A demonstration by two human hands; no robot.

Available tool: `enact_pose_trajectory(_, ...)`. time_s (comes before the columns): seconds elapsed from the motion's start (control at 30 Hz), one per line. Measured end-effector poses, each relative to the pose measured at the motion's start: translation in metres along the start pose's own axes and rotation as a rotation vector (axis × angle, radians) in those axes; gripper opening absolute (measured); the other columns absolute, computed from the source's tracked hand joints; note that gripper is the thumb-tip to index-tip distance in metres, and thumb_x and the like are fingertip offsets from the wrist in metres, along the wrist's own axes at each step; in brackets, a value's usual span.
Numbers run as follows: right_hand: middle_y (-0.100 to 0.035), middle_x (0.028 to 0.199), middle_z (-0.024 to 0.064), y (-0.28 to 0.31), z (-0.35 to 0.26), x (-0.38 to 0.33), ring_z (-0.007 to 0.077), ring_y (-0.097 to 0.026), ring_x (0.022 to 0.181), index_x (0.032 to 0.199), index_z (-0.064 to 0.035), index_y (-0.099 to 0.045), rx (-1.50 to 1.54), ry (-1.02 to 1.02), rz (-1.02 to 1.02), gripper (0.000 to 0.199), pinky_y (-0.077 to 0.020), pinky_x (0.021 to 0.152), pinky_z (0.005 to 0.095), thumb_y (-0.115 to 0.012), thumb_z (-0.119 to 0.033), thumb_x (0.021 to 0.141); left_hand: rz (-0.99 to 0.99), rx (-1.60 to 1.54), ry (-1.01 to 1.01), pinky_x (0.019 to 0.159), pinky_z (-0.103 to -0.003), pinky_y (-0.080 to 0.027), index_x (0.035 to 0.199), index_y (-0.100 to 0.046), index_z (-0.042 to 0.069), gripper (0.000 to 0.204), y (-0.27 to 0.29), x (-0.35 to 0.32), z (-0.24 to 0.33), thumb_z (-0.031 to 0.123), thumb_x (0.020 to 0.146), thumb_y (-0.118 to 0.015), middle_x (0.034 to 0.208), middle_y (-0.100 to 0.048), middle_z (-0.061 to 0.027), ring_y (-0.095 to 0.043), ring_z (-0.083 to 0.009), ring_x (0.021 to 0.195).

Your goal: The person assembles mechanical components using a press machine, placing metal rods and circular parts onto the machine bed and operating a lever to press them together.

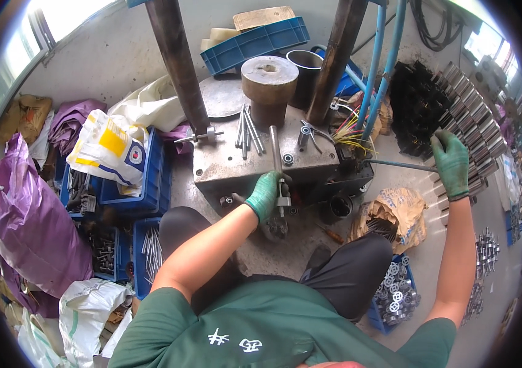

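My left hand (264, 195), in a green glove, is closed at the front edge of a steel press table (224, 162). Its fingers are around a metal shaft with a collar (283, 201). A longer metal rod (275, 147) runs from the table toward that hand. My right hand (452, 164), also gloved, is stretched far to the right, beside a stack of shiny metal tubes (475, 116). The end of a thin lever (405, 165) meets it; whether the fingers grip anything is hidden. Thin steel rods (249, 132) and a collared shaft (207, 135) lie on the table.
Two dark pillars (178, 61) flank a thick round steel block (269, 76). Blue crates (150, 178) and a purple sack (25, 214) stand left. By my right knee are a torn paper bag (405, 211) and a crate of small wheel-shaped parts (396, 294). Blue hoses (376, 73) hang behind.
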State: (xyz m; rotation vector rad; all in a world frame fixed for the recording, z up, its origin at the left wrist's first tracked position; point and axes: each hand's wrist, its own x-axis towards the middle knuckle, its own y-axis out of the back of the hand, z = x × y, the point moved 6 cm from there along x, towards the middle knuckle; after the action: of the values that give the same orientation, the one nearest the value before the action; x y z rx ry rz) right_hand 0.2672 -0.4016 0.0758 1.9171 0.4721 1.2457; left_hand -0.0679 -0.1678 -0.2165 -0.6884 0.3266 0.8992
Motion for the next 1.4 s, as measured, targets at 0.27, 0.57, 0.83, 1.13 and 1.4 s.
enact_pose_trajectory(0.27,-0.078,0.106,0.0183,0.004,0.012,-0.058,0.0269,-0.076,0.093,0.114,0.0016,-0.076,0.057,-0.035,0.011,0.023,-0.0596,0.085,0.0368,-0.074,-0.017,0.099,0.024,-0.042,0.163,0.057,-0.037,-0.055,0.095,-0.068,0.008,0.041,0.005,0.027,-0.013,0.043,0.11,-0.051,0.071,-0.059,-0.0006,-0.059,-0.017,0.062)
enact_pose_trajectory(0.57,-0.074,0.109,0.0178,0.008,-0.04,-0.086,0.0345,-0.073,0.096,0.115,-0.0005,-0.073,-0.033,0.169,-0.035,0.024,-0.0586,0.084,0.041,-0.075,-0.012,0.094,-0.183,0.817,-0.387,0.09,-0.037,-0.054,0.123,-0.071,0.005,0.033,-0.003,-0.046,-0.013,0.032,0.108,-0.063,0.096,-0.069,-0.0111,-0.066,-0.0226,0.096)
enact_pose_trajectory(0.83,-0.073,0.106,0.0173,-0.049,-0.211,-0.076,0.0379,-0.072,0.092,0.114,-0.0037,-0.071,0.464,0.556,-0.066,0.03,-0.058,0.082,0.0436,-0.078,-0.007,0.085,0.274,0.027,-0.692,0.065,-0.032,-0.056,0.112,-0.066,0.006,0.014,0.114,-0.029,0.152,0.018,0.105,-0.069,0.087,-0.068,-0.0052,-0.068,-0.02,0.074)
enact_pose_trajectory(1.13,-0.075,0.103,0.0182,-0.215,-0.193,-0.112,0.0378,-0.072,0.098,0.114,-0.0025,-0.075,0.71,0.425,-0.513,0.027,-0.0572,0.091,0.0446,-0.076,-0.011,0.088,0.458,-0.657,-0.496,0.076,-0.034,-0.062,0.112,-0.063,0.008,0.016,0.218,0.059,0.165,0.023,0.108,-0.065,0.099,-0.067,-0.0063,-0.067,-0.0232,0.092)
enact_pose_trajectory(1.4,-0.072,0.12,0.0183,-0.241,-0.191,-0.098,0.0376,-0.07,0.113,0.122,-0.0031,-0.072,0.702,0.348,-0.387,0.032,-0.056,0.101,0.0432,-0.072,-0.004,0.09,0.489,-0.533,-0.422,0.063,-0.034,-0.058,0.113,-0.063,0.009,0.018,0.203,0.047,0.143,0.024,0.104,-0.058,0.092,-0.069,-0.0065,-0.068,-0.0207,0.072)
